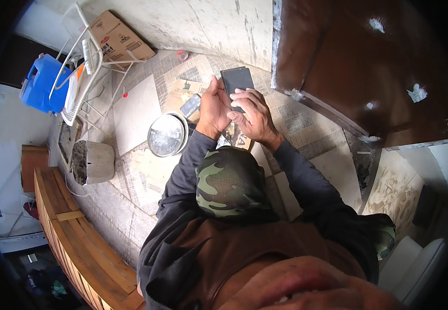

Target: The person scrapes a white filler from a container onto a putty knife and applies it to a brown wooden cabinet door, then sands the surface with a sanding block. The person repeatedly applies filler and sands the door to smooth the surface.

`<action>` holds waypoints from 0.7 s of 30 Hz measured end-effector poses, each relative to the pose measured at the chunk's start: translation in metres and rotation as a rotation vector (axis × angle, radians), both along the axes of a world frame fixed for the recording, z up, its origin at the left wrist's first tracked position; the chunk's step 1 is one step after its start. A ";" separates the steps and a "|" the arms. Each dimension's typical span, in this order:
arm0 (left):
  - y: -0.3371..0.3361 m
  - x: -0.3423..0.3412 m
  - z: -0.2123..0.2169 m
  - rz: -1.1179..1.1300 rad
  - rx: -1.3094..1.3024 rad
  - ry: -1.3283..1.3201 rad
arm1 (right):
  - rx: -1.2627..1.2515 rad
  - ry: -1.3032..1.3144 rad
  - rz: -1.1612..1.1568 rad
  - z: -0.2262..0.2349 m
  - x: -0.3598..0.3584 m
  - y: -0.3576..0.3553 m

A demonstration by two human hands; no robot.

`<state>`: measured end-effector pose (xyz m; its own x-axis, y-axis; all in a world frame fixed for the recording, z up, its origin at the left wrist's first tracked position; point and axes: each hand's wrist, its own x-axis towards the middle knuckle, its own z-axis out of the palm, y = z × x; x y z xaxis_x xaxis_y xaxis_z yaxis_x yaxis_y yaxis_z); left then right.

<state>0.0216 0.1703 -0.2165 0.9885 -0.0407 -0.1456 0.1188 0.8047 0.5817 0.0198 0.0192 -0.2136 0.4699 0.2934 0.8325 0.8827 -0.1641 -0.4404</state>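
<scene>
Black flat slab point(236, 82), long axis pointing away, left hand point(212, 106) gripping, right hand point(252, 113) gripping.

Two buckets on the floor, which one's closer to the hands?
The round metal bucket, shiny inside, just beside the left hand. The grey cement-crusted bucket sits farther left, near the wooden bench. Both hands hold a dark flat tile.

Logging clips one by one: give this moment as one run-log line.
left hand: holds dark tile | right hand: on tile | bucket below hands | floor tiled
</scene>
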 end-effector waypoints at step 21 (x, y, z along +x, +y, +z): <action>-0.014 -0.012 0.007 -0.185 -0.098 -0.032 | -0.179 0.485 -0.113 -0.032 0.018 0.025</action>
